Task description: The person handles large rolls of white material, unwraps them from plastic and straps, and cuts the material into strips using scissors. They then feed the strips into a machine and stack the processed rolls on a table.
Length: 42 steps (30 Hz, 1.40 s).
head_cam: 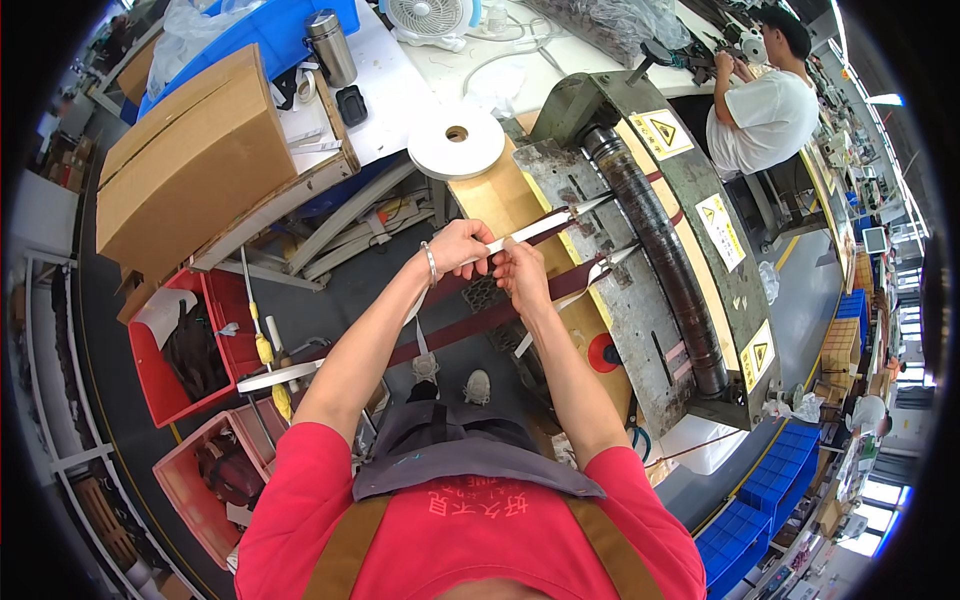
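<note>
My left hand point(463, 246), with a bracelet at the wrist, pinches a narrow white tape point(541, 226). Close beside it, my right hand point(522, 271) has its fingertips on the same tape. From my fingers the tape runs along a dark red strip towards a pointed metal guide point(589, 205) on the machine's metal plate point(637, 319). A second dark red strip point(472, 324) passes below my hands to another metal guide point(621, 256), where a loose white tape end hangs. Beyond the guides lies a dark roller point(656, 251). My fingers hide part of the tape.
A large white tape roll point(427, 146) lies left of the machine. Warning labels mark the green machine frame point(694, 187). A cardboard box point(195, 161) stands on the left table. Red bins point(142, 375) sit on the floor. Another person point(772, 105) works at the upper right.
</note>
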Each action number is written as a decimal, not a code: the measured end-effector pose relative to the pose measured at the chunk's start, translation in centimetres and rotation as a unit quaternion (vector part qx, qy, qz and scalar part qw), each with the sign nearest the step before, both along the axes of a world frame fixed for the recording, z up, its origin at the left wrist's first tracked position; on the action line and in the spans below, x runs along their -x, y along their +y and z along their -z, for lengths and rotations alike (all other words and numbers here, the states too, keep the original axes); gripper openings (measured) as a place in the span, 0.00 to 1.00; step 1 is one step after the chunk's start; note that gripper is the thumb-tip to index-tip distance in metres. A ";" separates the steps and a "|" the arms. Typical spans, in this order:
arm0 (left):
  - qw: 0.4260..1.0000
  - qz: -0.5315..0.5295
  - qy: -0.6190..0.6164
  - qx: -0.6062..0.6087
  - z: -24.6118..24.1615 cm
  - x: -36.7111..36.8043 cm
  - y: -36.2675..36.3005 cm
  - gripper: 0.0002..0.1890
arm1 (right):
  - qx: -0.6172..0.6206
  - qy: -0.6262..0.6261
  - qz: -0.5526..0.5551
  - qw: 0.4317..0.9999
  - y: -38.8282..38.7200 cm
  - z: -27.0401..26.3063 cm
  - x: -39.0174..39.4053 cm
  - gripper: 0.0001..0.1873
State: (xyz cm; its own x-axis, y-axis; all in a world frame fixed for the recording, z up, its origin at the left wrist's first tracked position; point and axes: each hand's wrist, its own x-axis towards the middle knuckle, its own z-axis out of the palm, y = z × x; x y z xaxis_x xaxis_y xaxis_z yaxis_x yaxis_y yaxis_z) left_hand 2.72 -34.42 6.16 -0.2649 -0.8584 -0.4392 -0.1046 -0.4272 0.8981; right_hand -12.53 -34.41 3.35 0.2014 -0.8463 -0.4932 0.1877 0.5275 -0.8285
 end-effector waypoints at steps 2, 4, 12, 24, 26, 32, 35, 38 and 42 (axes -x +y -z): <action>1.000 0.001 -0.005 0.002 -0.1 0.0 0.0 0.08 | 0.005 0.002 -0.002 1.000 0.0 0.0 0.0 0.09; 1.000 0.005 -0.007 0.001 -0.2 0.0 -0.1 0.08 | 0.013 0.006 -0.001 1.000 -0.1 0.1 0.1 0.09; 1.000 0.011 -0.014 0.002 -0.3 0.0 -0.2 0.08 | 0.031 0.016 -0.007 0.999 -0.2 0.2 0.2 0.08; 0.999 0.028 -0.038 0.016 -0.2 -0.3 -0.7 0.08 | 0.043 0.015 -0.018 0.999 -0.6 -0.1 0.6 0.08; 0.999 0.027 -0.040 0.017 -0.2 -0.2 -0.8 0.08 | 0.049 0.017 -0.025 0.998 -0.7 0.0 0.8 0.08; 0.999 0.020 -0.032 0.004 -0.1 -0.3 -1.0 0.07 | 0.079 0.041 -0.033 0.995 -0.8 0.0 0.8 0.08; 0.997 0.025 -0.074 0.009 -0.3 0.1 -1.1 0.08 | 0.097 0.059 -0.044 0.993 -0.9 0.1 0.9 0.08; 0.990 0.035 -0.130 0.030 -0.1 0.4 -1.3 0.10 | 0.095 0.072 -0.059 0.991 -0.9 0.2 1.3 0.11; 0.996 0.009 -0.083 0.019 0.2 0.4 -1.2 0.11 | 0.075 0.061 -0.035 0.995 -0.8 -0.1 1.5 0.13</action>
